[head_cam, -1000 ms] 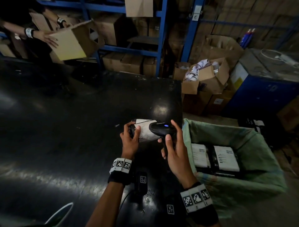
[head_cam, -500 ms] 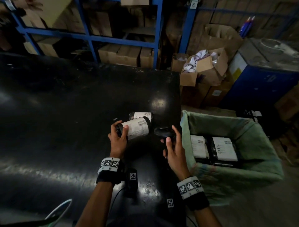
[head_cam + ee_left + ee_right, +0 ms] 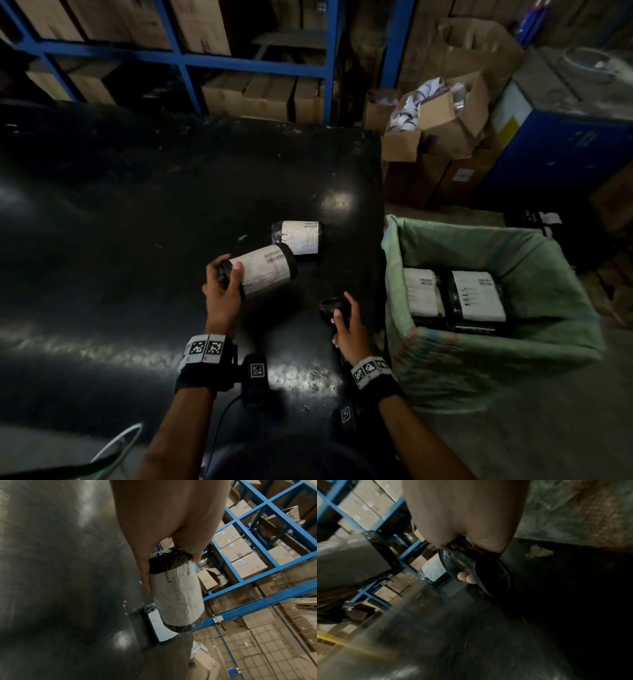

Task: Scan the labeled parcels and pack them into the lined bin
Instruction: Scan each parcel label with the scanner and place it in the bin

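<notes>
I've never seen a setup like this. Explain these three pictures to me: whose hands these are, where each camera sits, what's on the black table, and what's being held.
There is no machine here: a person works with two bare hands and wears three cameras. The wide picture comes from a camera on the head, looking down. The other two come from cameras strapped to the wrists, looking along each hand.

The left hand grips one end of a roll-shaped held parcel wrapped in black with a white label; the left wrist view shows it close up. The right hand holds a black handheld scanner, seen large in the right wrist view.

On the black table lies a second parcel. To the right stands the lined bin, with a green liner, already holding two packed parcels.
</notes>
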